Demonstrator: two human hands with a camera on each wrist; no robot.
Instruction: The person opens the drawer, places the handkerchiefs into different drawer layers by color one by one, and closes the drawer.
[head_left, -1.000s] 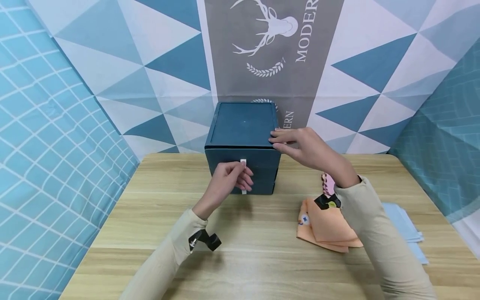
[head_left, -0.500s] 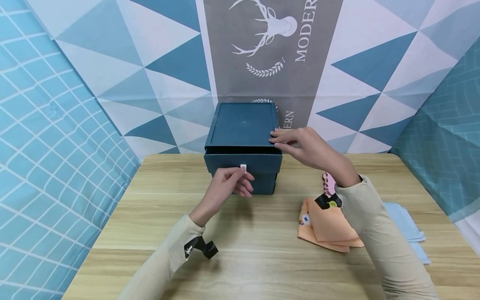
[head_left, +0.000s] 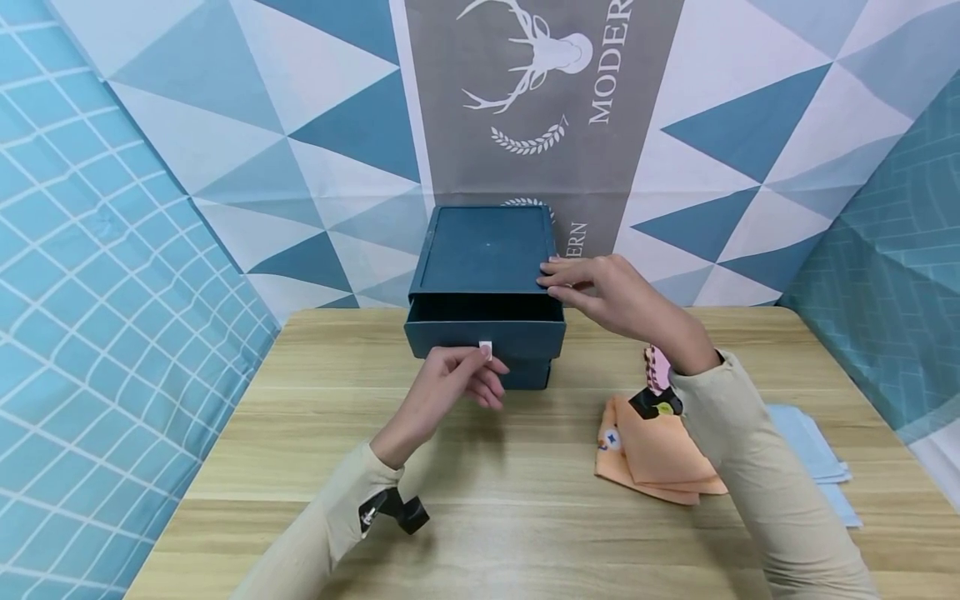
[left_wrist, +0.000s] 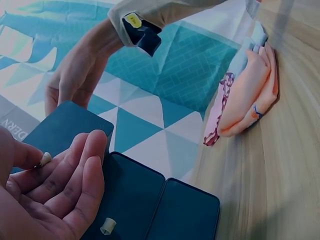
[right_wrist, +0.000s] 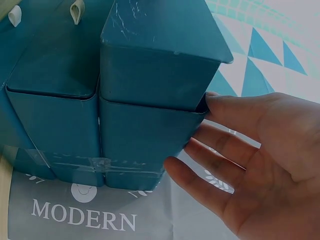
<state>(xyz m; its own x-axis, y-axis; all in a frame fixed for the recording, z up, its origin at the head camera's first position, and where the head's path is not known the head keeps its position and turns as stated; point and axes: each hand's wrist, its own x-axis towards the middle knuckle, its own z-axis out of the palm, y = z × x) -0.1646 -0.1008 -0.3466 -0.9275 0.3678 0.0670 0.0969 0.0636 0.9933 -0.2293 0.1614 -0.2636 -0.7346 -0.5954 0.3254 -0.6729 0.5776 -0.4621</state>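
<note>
A dark blue drawer box (head_left: pixel 491 246) stands at the back of the table, its top drawer (head_left: pixel 521 337) pulled partly out. The dark gap behind the drawer front shows no contents. My left hand (head_left: pixel 450 385) pinches the white pull tab (head_left: pixel 486 350) between thumb and finger; its other fingers stay loosely bent below. At the box's upper right edge rests my right hand (head_left: pixel 603 287). In the right wrist view its fairly straight fingers (right_wrist: pixel 220 155) touch the box's side. Lower drawers carry more pull tabs (left_wrist: pixel 108 226).
To the right lie a folded orange cloth (head_left: pixel 663 446), a light blue cloth (head_left: pixel 806 442) and a pink cloth (head_left: pixel 660 367), partly hidden by the right arm. A patterned cloth wall (head_left: pixel 322 150) rises right behind the box. The wooden table (head_left: pixel 315 433) extends in front.
The top drawer has slid out towards me, from nearly closed to partly open, as my left hand draws its tab forward. My right hand has stayed on the box.
</note>
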